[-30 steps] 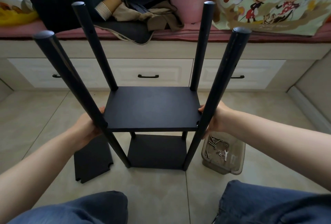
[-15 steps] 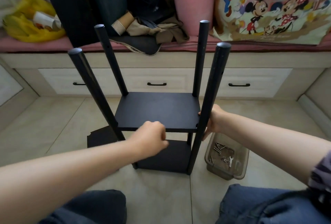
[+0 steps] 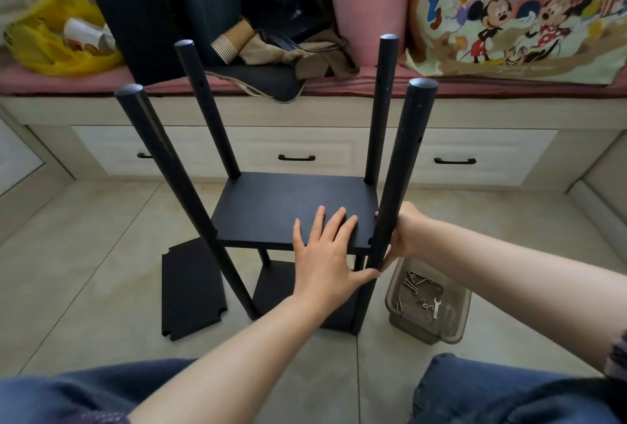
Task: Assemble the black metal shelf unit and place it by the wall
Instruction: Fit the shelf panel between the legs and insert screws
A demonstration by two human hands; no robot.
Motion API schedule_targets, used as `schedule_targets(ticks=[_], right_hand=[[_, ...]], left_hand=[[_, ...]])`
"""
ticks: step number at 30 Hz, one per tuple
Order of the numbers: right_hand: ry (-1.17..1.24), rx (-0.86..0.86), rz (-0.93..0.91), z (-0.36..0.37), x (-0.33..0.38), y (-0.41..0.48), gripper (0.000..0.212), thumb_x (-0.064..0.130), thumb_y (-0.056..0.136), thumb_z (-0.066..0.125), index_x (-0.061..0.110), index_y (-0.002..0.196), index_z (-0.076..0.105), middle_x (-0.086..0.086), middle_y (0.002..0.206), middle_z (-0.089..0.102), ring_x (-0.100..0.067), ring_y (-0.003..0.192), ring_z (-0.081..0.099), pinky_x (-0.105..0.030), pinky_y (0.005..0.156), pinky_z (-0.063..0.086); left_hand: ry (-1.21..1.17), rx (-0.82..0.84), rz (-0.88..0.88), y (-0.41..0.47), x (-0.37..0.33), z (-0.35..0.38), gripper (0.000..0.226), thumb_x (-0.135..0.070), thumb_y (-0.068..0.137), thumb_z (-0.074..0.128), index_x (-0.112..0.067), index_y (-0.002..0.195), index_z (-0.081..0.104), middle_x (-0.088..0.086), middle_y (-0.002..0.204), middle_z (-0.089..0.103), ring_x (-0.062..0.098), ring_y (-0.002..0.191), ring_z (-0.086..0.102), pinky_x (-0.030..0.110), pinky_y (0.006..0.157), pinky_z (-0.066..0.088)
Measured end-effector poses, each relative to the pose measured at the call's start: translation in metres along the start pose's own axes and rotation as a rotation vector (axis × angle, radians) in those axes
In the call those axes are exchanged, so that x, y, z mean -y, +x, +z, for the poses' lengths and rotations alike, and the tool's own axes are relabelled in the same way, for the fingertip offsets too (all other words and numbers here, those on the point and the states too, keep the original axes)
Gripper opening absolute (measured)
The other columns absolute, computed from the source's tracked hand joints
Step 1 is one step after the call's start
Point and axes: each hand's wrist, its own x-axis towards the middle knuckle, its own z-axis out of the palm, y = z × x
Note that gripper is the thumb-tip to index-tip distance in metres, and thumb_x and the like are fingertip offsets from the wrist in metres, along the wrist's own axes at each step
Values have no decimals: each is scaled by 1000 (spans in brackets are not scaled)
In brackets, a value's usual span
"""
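Seating mid shelf at the near-R corner

L hand [image 3: 325, 254] lies flat, fingers straight, on the mid shelf [image 3: 271, 209] by its front-R corner. R hand [image 3: 405, 237] wraps the near-R post [image 3: 403, 165] at shelf level. Best approach, IMO: press the panel level w/ L, steady the post w/ R, line up the corner before bolting. Shelf unit [image 3: 274, 284] stands on floor tiles: matte black, 4 round posts, 2 panels fitted. Spare panel [image 3: 191, 288] lies flat to its left, screw tray [image 3: 407, 327] to its right, drawer bench [image 3: 295, 138] behind.
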Motion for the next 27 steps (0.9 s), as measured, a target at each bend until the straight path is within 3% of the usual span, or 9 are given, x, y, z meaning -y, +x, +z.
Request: schedule_targets(ticks=[2, 5, 7, 12, 18, 22, 27], right_hand=[[-14, -19, -19, -1, -3, 2, 34, 29, 103, 35, 10, 86, 57, -16, 100, 59, -39, 102, 55, -79, 100, 28], [-35, -62, -72, -3, -6, 5, 35, 23, 103, 35, 11, 76, 54, -13, 86, 59, -33, 88, 57, -72, 101, 34], [-89, -62, -107, -4, -7, 6, 33, 20, 103, 37, 11, 75, 53, -12, 81, 58, -31, 82, 58, -67, 98, 42], [-260, 83, -160, -14, -5, 13, 26, 16, 104, 43, 3, 116, 62, -18, 107, 67, -33, 97, 67, -62, 75, 57], [-257, 140, -155, -16, -7, 15, 26, 14, 103, 45, 3, 119, 63, -20, 110, 66, -32, 93, 68, -57, 69, 59], [-237, 157, -170, -10, -11, 15, 24, 16, 101, 50, 1, 117, 61, -18, 107, 68, -33, 101, 68, -63, 81, 56], [-165, 157, -125, -3, -21, 20, 26, 15, 104, 48, -1, 120, 62, -17, 104, 73, -30, 102, 70, -55, 78, 59]], left_hand=[[19, -47, -3, 1, -5, 9, 95, -80, 80, 52, -34, 158, 25, -10, 168, 17, 23, 157, -5, 60, 119, -9], [35, -141, 6, 2, -10, 18, 89, -82, 78, 35, -30, 150, 45, -6, 159, 39, 27, 155, 18, 67, 117, 11], [8, -221, 3, 3, -10, 23, 84, -81, 80, 34, -30, 143, 54, -5, 153, 49, 27, 151, 30, 66, 116, 19], [-2, -313, 0, 8, -11, 21, 76, -77, 83, 33, -28, 132, 66, -5, 141, 61, 30, 140, 47, 66, 112, 30], [15, -323, 54, 9, -1, 26, 71, -72, 84, 40, -29, 134, 65, -6, 143, 59, 29, 141, 46, 66, 112, 29], [-8, -286, 128, 11, 16, 22, 70, -71, 84, 42, -31, 137, 62, -7, 146, 56, 27, 143, 43, 63, 113, 27], [-27, -196, 211, 10, 41, 9, 72, -73, 83, 41, -35, 142, 56, -9, 151, 51, 25, 147, 37, 62, 116, 22]])
